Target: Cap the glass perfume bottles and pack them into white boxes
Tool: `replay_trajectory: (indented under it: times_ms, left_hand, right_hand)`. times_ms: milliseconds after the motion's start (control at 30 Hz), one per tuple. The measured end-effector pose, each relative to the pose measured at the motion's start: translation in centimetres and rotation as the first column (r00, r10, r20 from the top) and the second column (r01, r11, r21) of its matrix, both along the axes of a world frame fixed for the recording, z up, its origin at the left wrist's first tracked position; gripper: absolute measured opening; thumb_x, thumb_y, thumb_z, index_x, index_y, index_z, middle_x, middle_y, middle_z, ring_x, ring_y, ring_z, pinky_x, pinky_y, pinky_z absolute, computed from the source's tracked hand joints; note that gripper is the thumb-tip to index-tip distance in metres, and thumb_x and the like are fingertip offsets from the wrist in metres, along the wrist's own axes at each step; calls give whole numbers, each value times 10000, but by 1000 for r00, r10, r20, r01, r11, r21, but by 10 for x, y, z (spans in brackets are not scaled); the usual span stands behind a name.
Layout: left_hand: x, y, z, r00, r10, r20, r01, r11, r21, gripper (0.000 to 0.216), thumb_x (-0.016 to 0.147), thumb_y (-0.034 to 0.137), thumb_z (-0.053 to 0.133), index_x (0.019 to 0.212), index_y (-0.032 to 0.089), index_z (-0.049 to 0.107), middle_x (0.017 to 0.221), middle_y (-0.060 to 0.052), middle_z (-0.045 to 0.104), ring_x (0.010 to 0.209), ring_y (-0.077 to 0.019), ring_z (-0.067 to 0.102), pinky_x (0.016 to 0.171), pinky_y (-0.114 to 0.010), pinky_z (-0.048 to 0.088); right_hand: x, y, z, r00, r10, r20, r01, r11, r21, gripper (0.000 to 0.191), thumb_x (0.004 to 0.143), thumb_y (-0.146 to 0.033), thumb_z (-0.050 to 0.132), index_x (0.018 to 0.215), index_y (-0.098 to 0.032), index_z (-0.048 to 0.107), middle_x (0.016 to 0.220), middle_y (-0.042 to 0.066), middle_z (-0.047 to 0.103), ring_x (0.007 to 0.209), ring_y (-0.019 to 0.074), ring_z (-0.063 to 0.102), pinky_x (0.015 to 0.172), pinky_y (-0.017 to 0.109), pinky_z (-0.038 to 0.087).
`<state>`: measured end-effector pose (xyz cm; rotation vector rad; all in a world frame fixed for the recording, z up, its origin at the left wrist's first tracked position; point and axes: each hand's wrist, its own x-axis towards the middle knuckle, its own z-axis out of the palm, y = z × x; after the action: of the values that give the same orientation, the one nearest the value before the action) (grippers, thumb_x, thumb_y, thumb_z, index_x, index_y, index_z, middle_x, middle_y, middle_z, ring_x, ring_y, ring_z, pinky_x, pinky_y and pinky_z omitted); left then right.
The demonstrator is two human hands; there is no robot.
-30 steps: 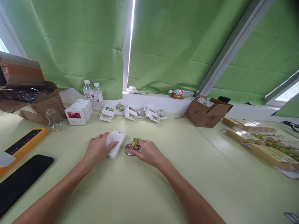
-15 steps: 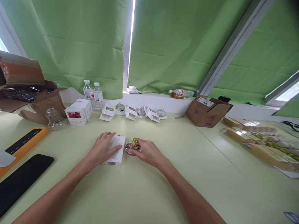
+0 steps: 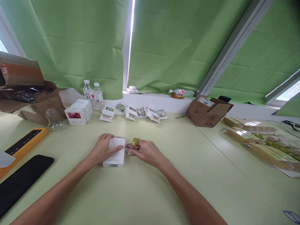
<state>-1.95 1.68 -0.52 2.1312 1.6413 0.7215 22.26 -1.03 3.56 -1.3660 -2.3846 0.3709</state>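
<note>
My left hand (image 3: 103,150) rests on a small white carton (image 3: 114,153) that lies flat on the pale table, fingers curled over its top and left side, the barcode end facing me. My right hand (image 3: 147,152) grips a small round glass perfume bottle (image 3: 132,148) with a gold cap (image 3: 134,142), standing upright just right of the carton. Bottle and carton almost touch.
At the back stand two water bottles (image 3: 93,93), white cartons with a pink picture (image 3: 77,115), opened small cartons with glass bottles (image 3: 133,113) and a brown cardboard box (image 3: 206,112). A black pad (image 3: 21,178) and an orange strip (image 3: 23,142) lie left; flat packs (image 3: 257,137) lie right.
My left hand has turned the white carton so that it lies flat with its barcode end toward me. My right hand and the bottle have hardly moved.
</note>
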Motion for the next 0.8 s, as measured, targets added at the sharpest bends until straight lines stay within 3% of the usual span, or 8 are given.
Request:
replay_trajectory:
  times_ms: [167,600,800]
  left_hand:
    - [-2,3,0,998,66,-13,-67,995,-78,705,675,718,570,1159,207,530,1230,-113,543,1275,-334,372,962,-403,383]
    - [0,4,0,995,92,40,-89,994,-62,752,678,704,584,1226,197,493,1283,-126,523,1298,-320,380,943,-371,417]
    - [1,3,3,979,131,156,-118,989,-89,719,723,608,619,1276,200,408,1278,-128,529,1184,-282,517,858,-342,474]
  right_hand:
    - [-1,0,0,1000,-6,-2,6,1000,-10,298,895,-514,512,871,-219,545,800,18,671,691,176,613,596,254,360]
    - [-1,-1,1,1000,-1,-13,0,1000,-14,287,899,-505,507,872,-221,541,813,17,674,699,178,613,592,253,355]
    - [1,0,0,1000,11,-7,-10,1000,12,290,892,-506,522,884,-217,543,816,18,678,706,175,615,598,251,356]
